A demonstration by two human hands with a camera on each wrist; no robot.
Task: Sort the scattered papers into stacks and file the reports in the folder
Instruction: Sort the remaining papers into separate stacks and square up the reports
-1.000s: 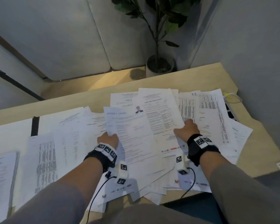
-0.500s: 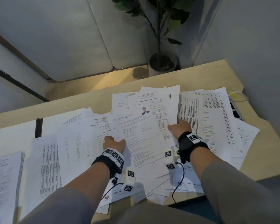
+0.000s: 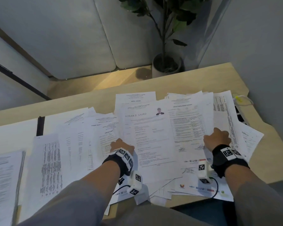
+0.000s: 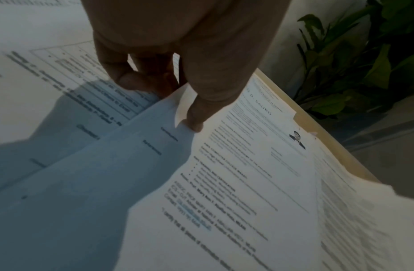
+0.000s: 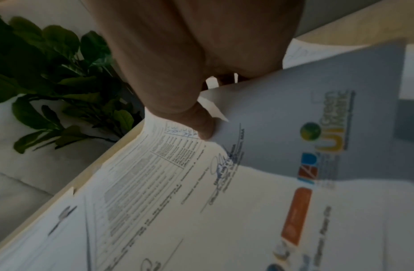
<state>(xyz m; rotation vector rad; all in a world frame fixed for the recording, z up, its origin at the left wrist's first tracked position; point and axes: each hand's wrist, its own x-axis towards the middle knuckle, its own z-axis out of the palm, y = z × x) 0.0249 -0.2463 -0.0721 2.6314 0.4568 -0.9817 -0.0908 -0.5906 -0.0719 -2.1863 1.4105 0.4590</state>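
Both grips are pinched tight, left hand (image 3: 121,145) and right hand (image 3: 216,138) on the paper bundle (image 3: 162,137), so I'd lift evenly and square it on the table (image 3: 271,154).

Most print on the papers (image 3: 162,141) is too small or blurred to read — only a name heading stands out. The left hand (image 3: 121,145) hides its fingers under a sheet's edge; the right hand (image 3: 217,137) likewise. The plant (image 3: 167,30) is cut off at the top, and the surface (image 3: 104,98) lies mostly buried.
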